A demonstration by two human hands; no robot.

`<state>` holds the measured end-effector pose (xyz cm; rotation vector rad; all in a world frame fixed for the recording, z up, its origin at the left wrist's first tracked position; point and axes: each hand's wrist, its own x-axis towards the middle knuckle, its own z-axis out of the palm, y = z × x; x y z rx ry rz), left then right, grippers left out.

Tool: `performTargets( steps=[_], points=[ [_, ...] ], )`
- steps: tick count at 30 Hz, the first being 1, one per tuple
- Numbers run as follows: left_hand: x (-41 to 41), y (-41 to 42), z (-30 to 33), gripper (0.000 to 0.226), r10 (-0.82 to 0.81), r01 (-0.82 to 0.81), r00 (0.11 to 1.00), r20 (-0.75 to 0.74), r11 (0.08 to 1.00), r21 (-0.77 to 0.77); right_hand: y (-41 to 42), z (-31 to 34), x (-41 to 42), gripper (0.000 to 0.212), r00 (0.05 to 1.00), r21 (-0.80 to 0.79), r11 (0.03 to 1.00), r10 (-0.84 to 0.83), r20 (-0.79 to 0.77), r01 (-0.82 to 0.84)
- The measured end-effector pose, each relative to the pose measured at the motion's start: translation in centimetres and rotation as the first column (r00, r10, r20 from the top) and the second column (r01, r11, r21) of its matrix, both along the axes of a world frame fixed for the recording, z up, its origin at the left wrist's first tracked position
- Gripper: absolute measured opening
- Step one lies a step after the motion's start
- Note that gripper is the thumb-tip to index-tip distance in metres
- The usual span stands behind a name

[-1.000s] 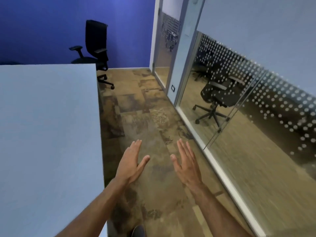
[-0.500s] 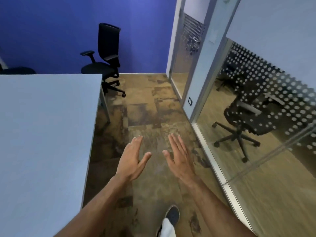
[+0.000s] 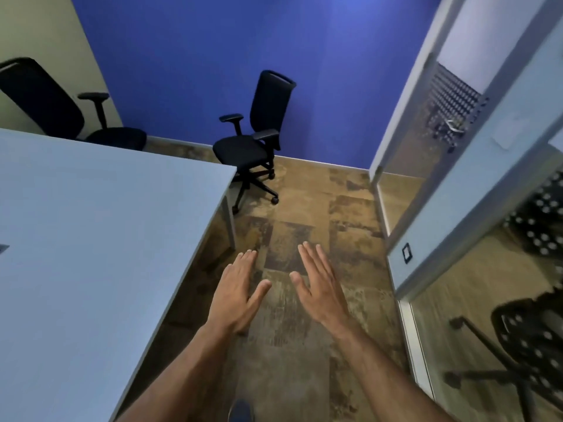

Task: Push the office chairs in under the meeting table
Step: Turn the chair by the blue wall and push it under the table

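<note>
The pale blue-grey meeting table (image 3: 100, 226) fills the left half of the view. A black office chair (image 3: 259, 138) stands off the table's far right corner, turned away from it, by the blue wall. A second black chair (image 3: 45, 108) sits at the table's far end, its seat near the edge. My left hand (image 3: 237, 287) and my right hand (image 3: 320, 284) are stretched out flat over the floor beside the table, fingers apart and holding nothing, well short of the nearer chair.
A table leg (image 3: 230, 220) stands near the corner ahead. On the right runs a glass partition (image 3: 487, 300) with dotted film, and a doorway (image 3: 426, 132) opens beyond it. Another chair (image 3: 524, 339) shows behind the glass. Patterned carpet (image 3: 304, 208) lies between table and partition.
The view has moved forward along the table and turned left, so the corner chair is closer and the second chair has come into sight. Both hands stay open in front.
</note>
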<state>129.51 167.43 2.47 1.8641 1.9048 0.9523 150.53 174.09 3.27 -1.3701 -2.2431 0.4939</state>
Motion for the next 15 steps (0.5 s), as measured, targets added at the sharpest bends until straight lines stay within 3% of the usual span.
performTargets(
  steps=[7,15],
  points=[
    [-3.9,18.0,-1.9,0.077,0.002,-0.001,1.0,0.019,0.999,-0.052,18.5,-2.0,-2.6,0.067,0.999,-0.026,0.999,-0.036,-0.036,0.036],
    [-9.7,37.2,-0.1,0.073,-0.036,0.036,0.999,0.008,0.997,-0.062,36.6,-1.8,-6.8,0.07,0.997,-0.025,0.997,-0.078,0.008,0.079]
  ],
)
